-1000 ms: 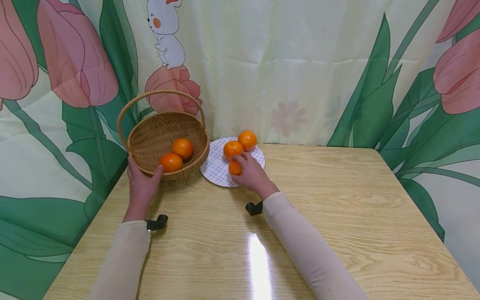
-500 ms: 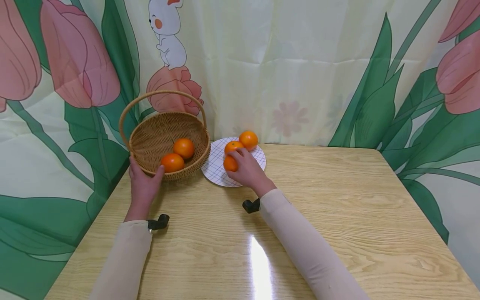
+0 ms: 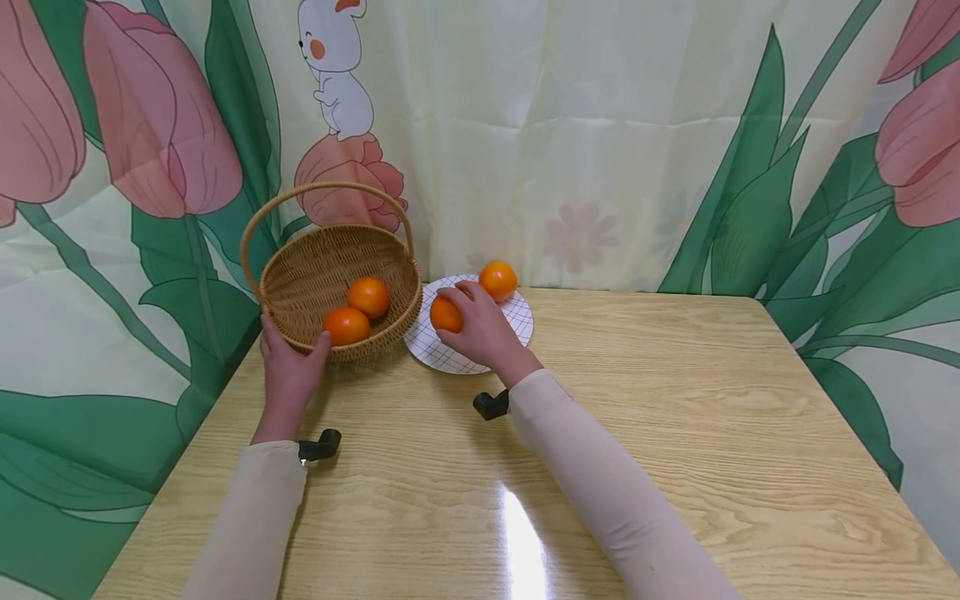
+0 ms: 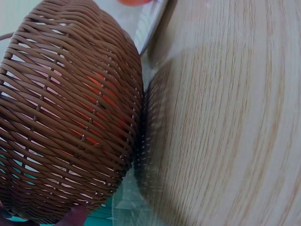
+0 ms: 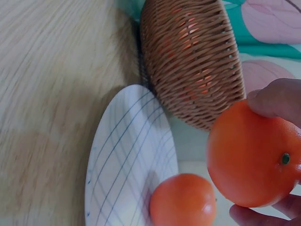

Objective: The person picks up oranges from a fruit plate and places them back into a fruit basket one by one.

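My right hand (image 3: 480, 329) holds an orange (image 5: 254, 155) above the checked white plate (image 3: 442, 358), thumb on one side and fingers on the other. Another orange (image 3: 497, 281) sits at the plate's back edge; in the right wrist view an orange (image 5: 183, 202) lies on the plate below the held one. My left hand (image 3: 291, 375) grips the near left rim of a brown wicker basket (image 3: 300, 258), which stands just left of the plate. Inside the basket lie two oranges (image 3: 347, 326), side by side toward its right front. The left wrist view shows mostly the basket's woven side.
The basket's tall arched handle (image 3: 330, 185) rises over its opening. Behind the wooden table (image 3: 712, 417) hangs a curtain (image 3: 600, 125) printed with tulips and a rabbit. Black wrist straps with mounts (image 3: 321, 445) stick out from both wrists.
My right hand has raised the orange and carried it left toward the basket, now covering another orange on the plate in the head view. The left hand stays on the basket.
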A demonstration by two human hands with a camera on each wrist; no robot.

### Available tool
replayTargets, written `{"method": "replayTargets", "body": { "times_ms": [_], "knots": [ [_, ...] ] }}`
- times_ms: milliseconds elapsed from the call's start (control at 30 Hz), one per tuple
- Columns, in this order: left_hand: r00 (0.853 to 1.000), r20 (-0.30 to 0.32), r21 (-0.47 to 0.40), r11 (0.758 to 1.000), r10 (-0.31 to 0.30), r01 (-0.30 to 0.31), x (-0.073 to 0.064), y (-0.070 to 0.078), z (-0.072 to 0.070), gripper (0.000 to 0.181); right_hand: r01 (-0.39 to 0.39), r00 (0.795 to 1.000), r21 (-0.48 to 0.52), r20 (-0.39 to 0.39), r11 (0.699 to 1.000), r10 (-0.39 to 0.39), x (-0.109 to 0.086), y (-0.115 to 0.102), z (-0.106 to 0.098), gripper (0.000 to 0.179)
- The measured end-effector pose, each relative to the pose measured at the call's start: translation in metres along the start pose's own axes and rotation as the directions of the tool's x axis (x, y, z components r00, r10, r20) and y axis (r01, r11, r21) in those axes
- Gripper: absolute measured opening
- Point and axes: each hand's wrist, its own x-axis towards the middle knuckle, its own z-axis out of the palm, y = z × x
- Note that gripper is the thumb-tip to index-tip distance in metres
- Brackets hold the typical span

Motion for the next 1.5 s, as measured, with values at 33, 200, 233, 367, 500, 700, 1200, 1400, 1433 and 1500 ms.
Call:
{"method": "replayTargets", "body": {
  "times_ms": [33, 200, 233, 367, 500, 700, 1200, 1400, 1433, 1500],
  "knots": [
    [1.0, -0.003, -0.001, 1.0, 0.002, -0.002, 0.0, 0.0, 0.0, 0.106, 0.002, 1.0, 0.002, -0.003, 1.0, -0.002, 0.001, -0.001, 0.0, 0.056],
    [1.0, -0.016, -0.01, 1.0, 0.014, -0.014, 0.0, 0.001, 0.001, 0.106, 0.019, 1.0, 0.007, -0.02, 1.0, -0.019, 0.004, -0.008, 0.0, 0.055],
    [1.0, -0.016, -0.011, 1.0, 0.014, -0.014, -0.001, 0.001, 0.001, 0.106, 0.028, 0.999, 0.008, -0.027, 1.0, -0.028, 0.005, -0.009, 0.0, 0.055],
    [1.0, -0.013, -0.009, 1.0, 0.009, -0.009, -0.001, 0.002, 0.0, 0.106, 0.058, 0.996, 0.002, -0.062, 0.998, -0.058, 0.007, -0.014, 0.0, 0.055],
    [1.0, -0.007, -0.002, 1.0, 0.003, -0.003, -0.001, 0.002, 0.0, 0.106, 0.083, 0.992, 0.005, -0.096, 0.997, -0.082, 0.009, -0.019, -0.001, 0.054],
    [1.0, -0.006, -0.003, 1.0, 0.004, -0.004, 0.0, 0.0, 0.0, 0.106, 0.117, 0.987, 0.033, -0.116, 0.993, -0.112, 0.013, -0.027, -0.001, 0.055],
    [1.0, -0.005, -0.01, 1.0, 0.01, -0.01, 0.001, -0.002, 0.001, 0.107, 0.142, 0.985, 0.082, -0.112, 0.986, -0.133, 0.025, -0.044, 0.003, 0.057],
    [1.0, -0.007, -0.002, 1.0, -0.002, 0.002, 0.001, -0.001, 0.001, 0.105, 0.142, 0.986, 0.101, -0.102, 0.985, -0.132, 0.028, -0.047, 0.007, 0.058],
    [1.0, -0.006, -0.002, 1.0, -0.005, 0.005, 0.001, -0.001, 0.001, 0.105, 0.14, 0.986, 0.102, -0.1, 0.985, -0.13, 0.028, -0.047, 0.008, 0.058],
    [1.0, -0.007, 0.001, 1.0, -0.007, 0.007, 0.0, -0.001, 0.001, 0.105, 0.143, 0.986, 0.111, -0.101, 0.983, -0.132, 0.03, -0.048, 0.009, 0.058]
  ]
}}
